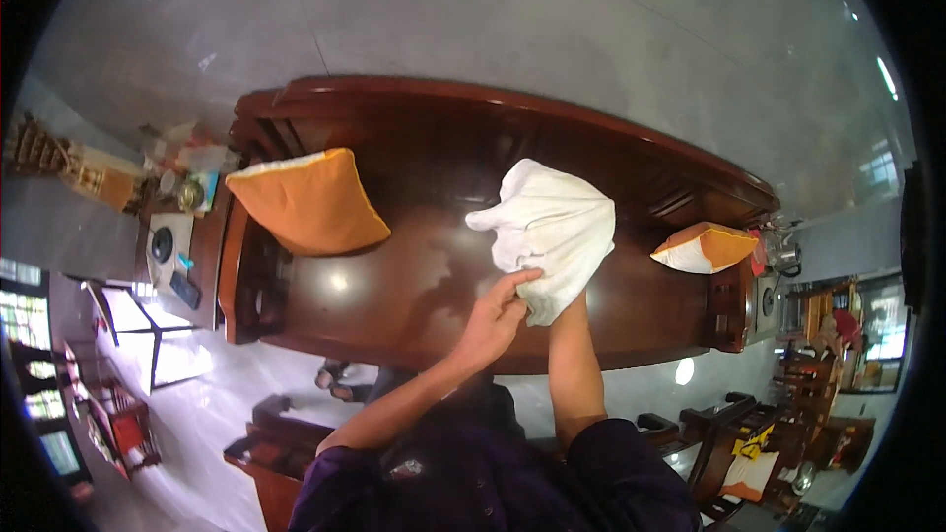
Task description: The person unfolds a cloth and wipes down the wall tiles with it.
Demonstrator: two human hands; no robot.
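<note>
A white cloth (557, 227) hangs in loose folds above the seat of a dark red-brown wooden bench (414, 300). My left hand (498, 315) pinches the cloth's near left edge between thumb and fingers. From below, my right forearm (576, 360) reaches up to the cloth, which covers my right hand and hides its fingers. An orange cushion (320, 207) leans at the bench's left end. At the right end lies an orange and white cushion (705, 248).
To the left stands a side table (205, 281) bearing a phone (184, 288) and small items. Another side table at the right holds a metal kettle (788, 256). Wooden chairs (271, 448) stand behind me on the pale shiny floor (212, 409).
</note>
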